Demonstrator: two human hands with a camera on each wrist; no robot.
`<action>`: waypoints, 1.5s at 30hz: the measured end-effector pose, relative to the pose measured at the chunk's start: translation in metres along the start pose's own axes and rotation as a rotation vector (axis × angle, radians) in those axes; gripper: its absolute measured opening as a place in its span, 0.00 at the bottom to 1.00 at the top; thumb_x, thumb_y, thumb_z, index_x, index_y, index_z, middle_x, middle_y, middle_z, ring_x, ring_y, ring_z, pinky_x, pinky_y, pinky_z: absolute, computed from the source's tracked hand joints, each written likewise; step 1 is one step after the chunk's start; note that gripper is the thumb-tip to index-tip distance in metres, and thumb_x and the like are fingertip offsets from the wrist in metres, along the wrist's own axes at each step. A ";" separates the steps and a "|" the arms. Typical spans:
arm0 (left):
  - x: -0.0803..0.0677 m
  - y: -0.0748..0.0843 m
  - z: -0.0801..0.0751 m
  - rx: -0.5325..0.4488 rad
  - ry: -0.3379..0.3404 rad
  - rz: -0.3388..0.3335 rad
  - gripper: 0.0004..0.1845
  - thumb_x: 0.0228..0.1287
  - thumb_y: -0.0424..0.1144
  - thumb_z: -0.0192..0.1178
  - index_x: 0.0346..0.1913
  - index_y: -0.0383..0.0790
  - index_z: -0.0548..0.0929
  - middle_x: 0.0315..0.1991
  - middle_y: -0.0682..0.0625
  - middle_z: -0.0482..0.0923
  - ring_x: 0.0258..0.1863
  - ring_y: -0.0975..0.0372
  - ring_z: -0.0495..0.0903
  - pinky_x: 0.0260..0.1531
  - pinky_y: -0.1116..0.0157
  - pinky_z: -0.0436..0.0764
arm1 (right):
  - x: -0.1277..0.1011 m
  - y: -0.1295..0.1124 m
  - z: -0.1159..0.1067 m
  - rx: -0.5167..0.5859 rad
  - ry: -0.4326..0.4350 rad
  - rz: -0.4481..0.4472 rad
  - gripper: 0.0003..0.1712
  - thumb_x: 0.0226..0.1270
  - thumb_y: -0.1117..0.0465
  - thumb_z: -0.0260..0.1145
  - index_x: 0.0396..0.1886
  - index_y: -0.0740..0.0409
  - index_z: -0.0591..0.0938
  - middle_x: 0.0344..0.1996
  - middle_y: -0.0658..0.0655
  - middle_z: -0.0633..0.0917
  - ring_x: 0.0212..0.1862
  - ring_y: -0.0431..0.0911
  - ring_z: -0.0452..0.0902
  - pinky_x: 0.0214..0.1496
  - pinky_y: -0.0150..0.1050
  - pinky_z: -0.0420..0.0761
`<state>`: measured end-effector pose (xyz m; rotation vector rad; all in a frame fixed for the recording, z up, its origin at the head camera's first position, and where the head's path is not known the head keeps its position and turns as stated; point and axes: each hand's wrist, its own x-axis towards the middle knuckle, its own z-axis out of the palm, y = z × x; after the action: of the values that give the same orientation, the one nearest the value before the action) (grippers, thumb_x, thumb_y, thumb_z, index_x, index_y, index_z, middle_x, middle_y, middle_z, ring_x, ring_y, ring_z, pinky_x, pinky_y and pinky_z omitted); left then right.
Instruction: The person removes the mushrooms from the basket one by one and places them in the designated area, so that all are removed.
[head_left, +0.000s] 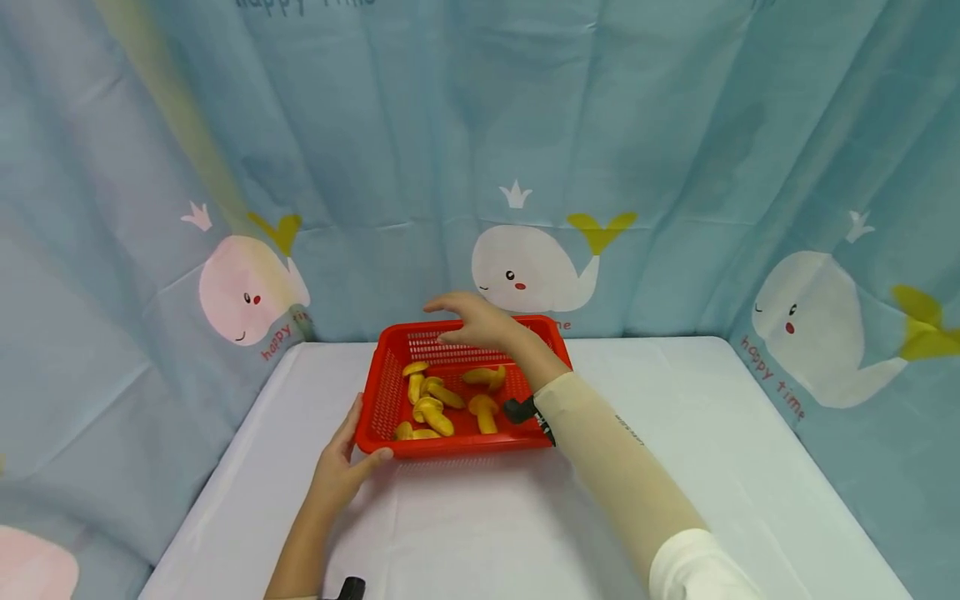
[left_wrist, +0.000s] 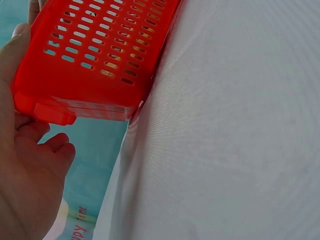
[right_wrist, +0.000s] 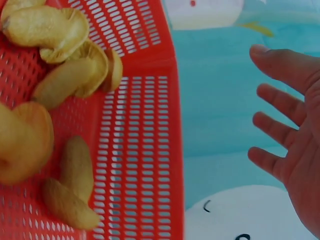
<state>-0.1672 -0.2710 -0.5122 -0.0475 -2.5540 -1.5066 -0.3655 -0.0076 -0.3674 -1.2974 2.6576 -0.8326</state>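
My left fingers (head_left: 348,427) seemingly steady the red slotted plastic basket (head_left: 465,447), gripping its near-left corner; my loose, empty right fingers (head_left: 453,302) likely must lower next.

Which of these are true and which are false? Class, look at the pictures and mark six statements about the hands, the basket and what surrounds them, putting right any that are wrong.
1. The yellow mushrooms lie inside the basket. True.
2. The right hand holds a mushroom. False: it holds nothing.
3. The basket is red, with holes in its walls. True.
4. The left hand is at the basket's far right corner. False: it holds the near left corner.
5. The curtain has whales on it. True.
6. The table is black. False: it is white.
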 end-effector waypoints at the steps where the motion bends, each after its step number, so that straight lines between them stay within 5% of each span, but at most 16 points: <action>1: 0.000 0.001 0.000 -0.001 -0.001 -0.001 0.54 0.62 0.45 0.74 0.80 0.72 0.48 0.82 0.63 0.48 0.82 0.59 0.50 0.71 0.48 0.65 | 0.002 0.001 0.002 -0.003 0.000 0.006 0.31 0.71 0.52 0.70 0.72 0.44 0.75 0.73 0.48 0.73 0.76 0.47 0.63 0.79 0.47 0.64; 12: -0.001 0.000 -0.001 0.009 0.003 -0.001 0.53 0.62 0.49 0.73 0.80 0.74 0.47 0.83 0.62 0.48 0.82 0.57 0.49 0.71 0.50 0.65 | 0.021 0.010 0.034 -0.035 -0.072 0.030 0.27 0.70 0.54 0.71 0.68 0.48 0.80 0.69 0.52 0.77 0.74 0.51 0.66 0.78 0.50 0.64; 23: -0.002 -0.001 0.004 -0.014 0.001 0.013 0.52 0.62 0.49 0.73 0.80 0.74 0.49 0.82 0.63 0.49 0.82 0.58 0.49 0.71 0.49 0.66 | 0.022 0.026 0.059 0.172 -0.150 0.086 0.26 0.70 0.59 0.71 0.67 0.50 0.81 0.64 0.47 0.81 0.69 0.45 0.72 0.71 0.44 0.75; 33: -0.002 -0.001 0.005 -0.022 0.011 0.000 0.52 0.62 0.51 0.72 0.81 0.72 0.49 0.82 0.62 0.49 0.82 0.56 0.49 0.71 0.47 0.66 | 0.029 0.030 0.074 0.191 -0.225 0.145 0.20 0.71 0.60 0.70 0.61 0.50 0.85 0.59 0.47 0.83 0.60 0.44 0.76 0.61 0.38 0.82; 36: -0.002 -0.002 0.004 -0.028 0.006 0.003 0.53 0.62 0.50 0.73 0.80 0.72 0.48 0.82 0.63 0.49 0.82 0.57 0.49 0.71 0.53 0.65 | 0.027 0.028 0.077 0.264 -0.262 0.197 0.19 0.72 0.62 0.68 0.61 0.51 0.85 0.58 0.49 0.84 0.57 0.45 0.76 0.59 0.40 0.84; 39: -0.001 -0.004 0.003 -0.041 0.006 0.022 0.53 0.62 0.47 0.74 0.80 0.73 0.48 0.82 0.64 0.49 0.82 0.60 0.49 0.70 0.69 0.64 | 0.024 0.027 0.078 0.305 -0.282 0.238 0.19 0.72 0.64 0.67 0.60 0.52 0.85 0.57 0.52 0.84 0.57 0.46 0.75 0.59 0.41 0.83; 42: -0.005 0.012 -0.001 -0.048 0.003 0.023 0.53 0.62 0.44 0.74 0.82 0.66 0.49 0.83 0.59 0.49 0.82 0.60 0.49 0.64 0.81 0.60 | 0.024 0.027 0.079 0.297 -0.289 0.246 0.18 0.72 0.65 0.67 0.59 0.52 0.86 0.56 0.52 0.84 0.56 0.46 0.75 0.59 0.41 0.83; 45: -0.010 0.030 -0.003 -0.054 -0.003 0.006 0.53 0.63 0.42 0.73 0.82 0.59 0.50 0.83 0.55 0.50 0.82 0.59 0.49 0.64 0.82 0.60 | 0.023 0.029 0.080 0.284 -0.295 0.253 0.16 0.71 0.64 0.68 0.57 0.50 0.87 0.54 0.51 0.84 0.56 0.45 0.75 0.58 0.41 0.83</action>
<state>-0.1538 -0.2585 -0.4863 -0.0646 -2.5133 -1.5739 -0.3783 -0.0454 -0.4461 -0.9144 2.3088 -0.8662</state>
